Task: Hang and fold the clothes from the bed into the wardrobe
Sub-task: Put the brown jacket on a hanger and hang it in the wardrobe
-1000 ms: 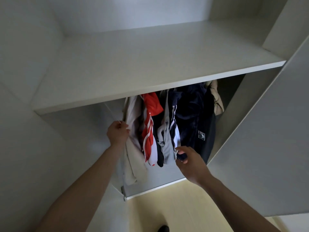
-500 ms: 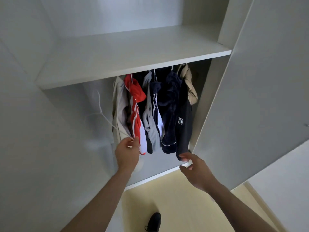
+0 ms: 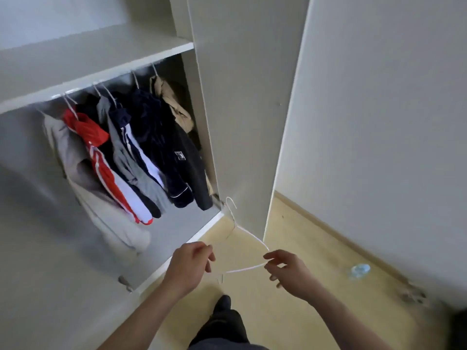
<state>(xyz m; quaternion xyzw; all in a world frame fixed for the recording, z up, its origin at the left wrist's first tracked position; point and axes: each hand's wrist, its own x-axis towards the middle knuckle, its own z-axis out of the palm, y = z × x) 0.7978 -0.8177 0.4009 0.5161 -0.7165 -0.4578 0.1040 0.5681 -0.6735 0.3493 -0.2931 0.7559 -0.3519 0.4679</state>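
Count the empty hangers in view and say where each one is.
1. The bare white wire hanger is held between the left hand and right hand, outside the wardrobe. Others on the rail carry clothes; more may be hidden behind them.

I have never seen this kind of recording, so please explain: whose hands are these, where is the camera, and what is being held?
The camera sits on a person's head and looks forward and down, so you see that person's own arms. There is no robot. The left hand and the right hand each pinch one end of a bare white wire hanger with their fingers. Behind it stands the open wardrobe, where clothes hang in a row, among them a red and white jacket and a dark jacket. Below is the yellow floor.
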